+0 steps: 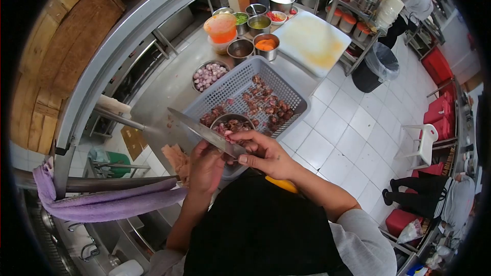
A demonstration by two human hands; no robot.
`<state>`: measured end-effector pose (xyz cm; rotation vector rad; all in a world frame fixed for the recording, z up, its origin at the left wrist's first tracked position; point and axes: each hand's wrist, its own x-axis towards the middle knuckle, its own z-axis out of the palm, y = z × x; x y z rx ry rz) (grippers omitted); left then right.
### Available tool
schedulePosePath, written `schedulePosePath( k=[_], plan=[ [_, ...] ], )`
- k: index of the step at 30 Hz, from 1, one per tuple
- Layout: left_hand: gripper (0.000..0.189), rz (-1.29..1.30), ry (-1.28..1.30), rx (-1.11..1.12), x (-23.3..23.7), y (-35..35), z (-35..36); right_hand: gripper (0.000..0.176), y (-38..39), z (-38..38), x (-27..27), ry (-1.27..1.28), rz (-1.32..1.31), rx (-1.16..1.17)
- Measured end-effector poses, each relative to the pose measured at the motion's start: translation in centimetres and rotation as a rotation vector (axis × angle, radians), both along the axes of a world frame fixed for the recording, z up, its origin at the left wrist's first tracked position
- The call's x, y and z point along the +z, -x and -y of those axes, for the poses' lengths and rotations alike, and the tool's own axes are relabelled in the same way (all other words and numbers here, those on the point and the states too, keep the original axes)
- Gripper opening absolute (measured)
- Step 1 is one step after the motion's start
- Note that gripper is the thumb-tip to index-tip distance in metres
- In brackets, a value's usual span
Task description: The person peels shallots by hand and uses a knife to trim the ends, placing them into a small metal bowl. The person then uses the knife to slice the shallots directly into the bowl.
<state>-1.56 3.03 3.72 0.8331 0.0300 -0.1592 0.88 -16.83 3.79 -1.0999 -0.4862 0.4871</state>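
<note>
1. I see a bare right hand [266,153] just below the middle of the frame. Its thumb and fingers are pinched on the lower right end of a long shiny metal knife [202,130]. The tip points to the upper left.
2. The bare left hand [207,167] is just left of it, by the blade. Its fingers are bent, but I can't tell what they hold.
3. The knife hides part of a small round metal bowl [232,115] with purple-pink bits in it.
4. That bowl sits inside a big grey plastic basket with holes [215,92], mid-frame. Small red-brown bulbs [279,114] lie in there too, many on the right.
5. I see a silver bowl full of pale purple bulbs [209,75] near the basket's upper left side.
6. A flat white board with yellow stains [309,41] is up and to the right.
</note>
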Motion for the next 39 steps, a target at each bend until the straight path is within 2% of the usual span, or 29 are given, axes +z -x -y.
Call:
schedulePosePath(
  k=[2,4,8,12,17,21,29,33,35,37,39],
  plan=[
    [0.028,-0.014,-0.014,-0.003,-0.1,-0.1,0.0,0.045,-0.2,0.2,-0.1,-0.06,-0.074,0.029],
    [0.029,-0.025,-0.031,-0.002,0.1,-0.2,0.0,0.042,-0.6,0.9,-0.5,-0.177,-0.307,0.18],
    [0.029,-0.099,-0.003,0.0,0.5,-0.2,0.6,0.043,-0.7,0.6,-0.5,-0.16,-0.365,0.141],
    [0.027,-0.009,-0.091,0.052,-0.1,-0.1,0.5,0.048,-0.4,0.7,-0.4,-0.096,-0.317,0.14],
    [0.027,-0.049,-0.045,0.084,0.3,-0.2,0.9,0.06,0.0,0.4,0.1,-0.09,-0.275,0.161],
    [0.027,-0.073,0.092,0.115,-0.1,-0.1,1.3,0.059,0.1,0.2,0.2,-0.049,-0.207,0.125],
    [0.031,-0.065,0.118,0.084,0.2,0.1,1.5,0.049,-0.6,0.8,-0.3,-0.081,-0.227,0.154],
    [0.029,-0.062,0.192,0.011,-0.4,0.0,1.0,0.053,-0.8,0.8,-0.6,-0.081,-0.244,0.157],
    [0.029,-0.054,0.152,-0.006,-0.5,-0.1,0.7,0.055,-0.9,0.7,-0.7,-0.171,-0.341,0.191],
    [0.028,-0.047,0.109,-0.02,-0.5,-0.1,0.5,0.053,-0.8,0.9,-0.6,-0.135,-0.309,0.178],
    [0.028,-0.02,-0.005,0.056,-0.4,-0.1,0.7,0.051,-0.6,0.9,-0.2,-0.097,-0.278,0.167]
  ],
)
